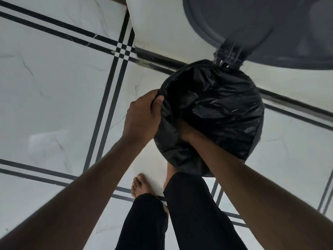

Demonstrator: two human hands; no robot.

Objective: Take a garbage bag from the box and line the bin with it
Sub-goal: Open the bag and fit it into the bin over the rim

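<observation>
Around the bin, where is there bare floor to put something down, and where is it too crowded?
Bare floor lies left of the bin, up to the crossing black stripes. It is crowded at the near rim: the left hand grips the bag, the right hand reaches inside, and the feet stand just below. The open lid hangs behind.

1. A black garbage bag (216, 112) is spread over the round bin (256, 139), whose grey lid (252, 24) stands open.
2. The left hand (142, 116) pinches the bag's edge at the rim.
3. The right hand (185, 130) reaches inside (fingers hidden).
</observation>
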